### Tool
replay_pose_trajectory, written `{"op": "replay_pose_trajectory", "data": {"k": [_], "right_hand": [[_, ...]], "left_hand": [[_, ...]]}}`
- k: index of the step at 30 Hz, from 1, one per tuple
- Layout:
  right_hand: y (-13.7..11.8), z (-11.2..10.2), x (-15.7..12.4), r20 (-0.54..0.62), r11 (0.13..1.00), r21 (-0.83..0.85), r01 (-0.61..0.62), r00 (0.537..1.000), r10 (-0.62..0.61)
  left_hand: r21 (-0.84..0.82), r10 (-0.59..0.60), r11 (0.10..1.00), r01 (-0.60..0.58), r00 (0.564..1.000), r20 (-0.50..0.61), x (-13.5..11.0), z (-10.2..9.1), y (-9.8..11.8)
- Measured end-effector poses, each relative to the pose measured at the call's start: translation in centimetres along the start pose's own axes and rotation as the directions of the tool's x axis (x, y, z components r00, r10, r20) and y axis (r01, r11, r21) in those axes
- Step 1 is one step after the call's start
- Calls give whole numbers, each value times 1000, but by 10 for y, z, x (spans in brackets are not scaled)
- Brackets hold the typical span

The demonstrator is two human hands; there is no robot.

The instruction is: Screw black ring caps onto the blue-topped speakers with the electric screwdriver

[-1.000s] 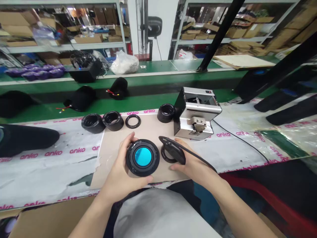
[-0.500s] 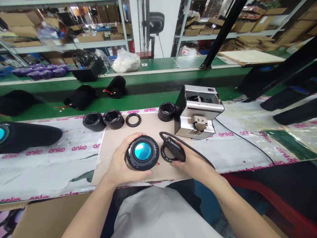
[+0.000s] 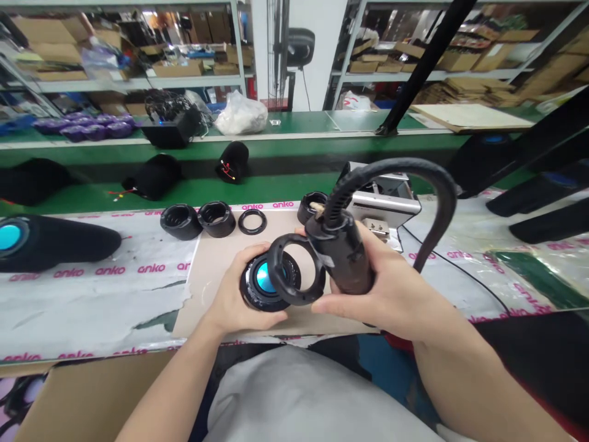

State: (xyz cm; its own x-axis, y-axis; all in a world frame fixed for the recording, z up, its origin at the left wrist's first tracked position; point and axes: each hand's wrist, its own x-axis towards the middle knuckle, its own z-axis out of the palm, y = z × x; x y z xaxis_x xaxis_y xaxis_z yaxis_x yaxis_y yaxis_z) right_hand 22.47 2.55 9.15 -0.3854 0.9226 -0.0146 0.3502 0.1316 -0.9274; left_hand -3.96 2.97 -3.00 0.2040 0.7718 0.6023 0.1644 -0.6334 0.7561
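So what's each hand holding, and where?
The left hand grips a round black speaker part by its rim; the right hand wraps the body of a black corded tool, with a black ring at its end.

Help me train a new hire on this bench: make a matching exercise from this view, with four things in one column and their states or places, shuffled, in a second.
Column 1
1. Left hand
2. Right hand
3. Flat black ring
4. Silver metal machine

Column 2
A. Partly hidden behind the right hand
B. Holds the round black unit with a blue centre
C. Lies on the tan board
D. Grips the black corded tool

Right pairs: 1-B, 2-D, 3-C, 4-A
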Motion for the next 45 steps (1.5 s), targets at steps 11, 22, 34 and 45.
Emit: {"op": "replay_pose_trajectory", "data": {"k": [11,22,34,45], "right_hand": [[-13,7,12,27,981,-192,33,999,-28],[-9,6,21,1,1000,-5,-26,1000,26],[32,45,4,12,756,640,-142,985,174],[43,48,7,40,664,742,-93,995,95]], "left_hand": [[-113,-179,976,186,981,74,6,-2,10],[-181,-335,926,333,942,21,-8,0,6],[-305,-371,900,312,915,-159,-51,39,19],[-302,-427,890,343,858,-285,-46,51,31]]}}
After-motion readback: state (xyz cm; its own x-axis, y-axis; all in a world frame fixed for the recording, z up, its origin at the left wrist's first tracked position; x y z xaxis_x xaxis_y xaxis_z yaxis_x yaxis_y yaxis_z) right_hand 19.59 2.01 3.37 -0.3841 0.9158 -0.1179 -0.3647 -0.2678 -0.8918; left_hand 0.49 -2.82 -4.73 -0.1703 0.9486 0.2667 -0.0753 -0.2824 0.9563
